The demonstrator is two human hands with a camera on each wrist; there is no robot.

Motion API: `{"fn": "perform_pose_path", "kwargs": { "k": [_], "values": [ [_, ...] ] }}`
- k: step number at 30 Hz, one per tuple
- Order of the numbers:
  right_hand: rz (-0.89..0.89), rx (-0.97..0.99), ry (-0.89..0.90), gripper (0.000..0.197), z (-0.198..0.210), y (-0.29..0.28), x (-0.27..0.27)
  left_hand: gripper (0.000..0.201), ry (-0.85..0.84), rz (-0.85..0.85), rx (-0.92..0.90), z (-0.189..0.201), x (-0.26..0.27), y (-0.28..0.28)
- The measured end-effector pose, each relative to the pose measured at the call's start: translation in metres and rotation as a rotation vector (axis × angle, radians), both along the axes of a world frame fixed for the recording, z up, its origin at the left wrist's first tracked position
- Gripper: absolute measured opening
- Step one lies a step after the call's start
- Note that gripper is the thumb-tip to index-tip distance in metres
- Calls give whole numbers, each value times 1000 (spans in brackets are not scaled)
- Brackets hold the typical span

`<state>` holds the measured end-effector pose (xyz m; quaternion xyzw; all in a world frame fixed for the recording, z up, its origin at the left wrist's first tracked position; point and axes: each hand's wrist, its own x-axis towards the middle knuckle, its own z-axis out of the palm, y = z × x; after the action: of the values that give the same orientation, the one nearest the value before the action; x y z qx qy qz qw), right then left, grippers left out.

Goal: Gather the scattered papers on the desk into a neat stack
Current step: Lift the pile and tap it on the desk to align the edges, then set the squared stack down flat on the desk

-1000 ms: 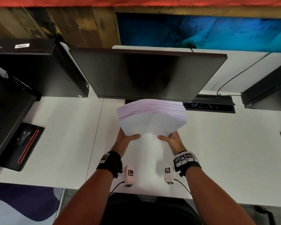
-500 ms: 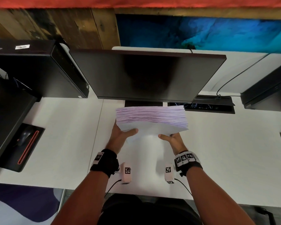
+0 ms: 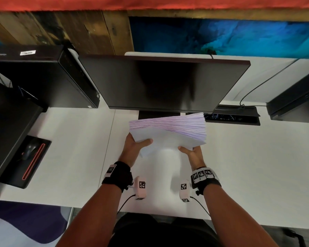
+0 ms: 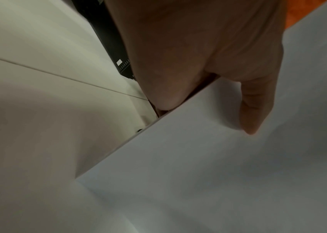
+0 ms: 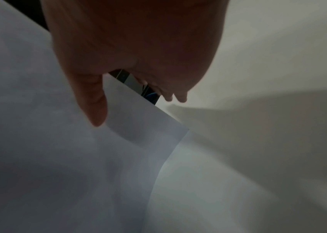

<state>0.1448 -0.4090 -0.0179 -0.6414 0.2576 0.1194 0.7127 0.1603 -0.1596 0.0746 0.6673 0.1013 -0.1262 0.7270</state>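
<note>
Head view, frame centre: left hand and right hand each grip the paper stack, thumbs on top, above the white desk, below the monitor.

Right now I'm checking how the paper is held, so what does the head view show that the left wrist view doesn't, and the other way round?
Only the head view shows the right hand at the paper stack's near right corner, the fanned far edges, the monitor behind and the mouse at the left. Only the left wrist view shows the grip close up: the thumb lies on the top sheet, with the other fingers hidden under the stack's edge. Both show the left hand holding the stack above the white desk.
</note>
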Motion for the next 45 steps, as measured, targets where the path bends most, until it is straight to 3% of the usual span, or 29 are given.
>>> {"fn": "perform_pose_path", "kwargs": {
  "k": [4,7,10,17,20,26,33,39,45],
  "values": [
    [112,-5,29,58,2,3,1,44,7,-1,3,1,-1,0],
    [61,-8,13,65,1,1,1,45,7,-5,2,2,-2,0],
    [174,10,28,61,9,4,-1,47,15,7,1,-1,-2,1],
    [93,-62,-242,64,75,-5,15,49,21,6,6,-8,-2,2],
    [115,-24,-306,63,91,-5,22,56,67,26,4,-26,-5,1],
    [115,58,-265,45,85,-4,25,91,182,-80,47,-72,-20,-2],
    [175,2,-234,37,80,-9,30,112,107,-36,121,-56,-18,10],
    [218,-159,-160,40,51,-9,33,71,14,7,158,-32,1,2],
    [42,-196,-280,40,56,16,22,48,-77,105,189,-17,3,-13]
  ]
}}
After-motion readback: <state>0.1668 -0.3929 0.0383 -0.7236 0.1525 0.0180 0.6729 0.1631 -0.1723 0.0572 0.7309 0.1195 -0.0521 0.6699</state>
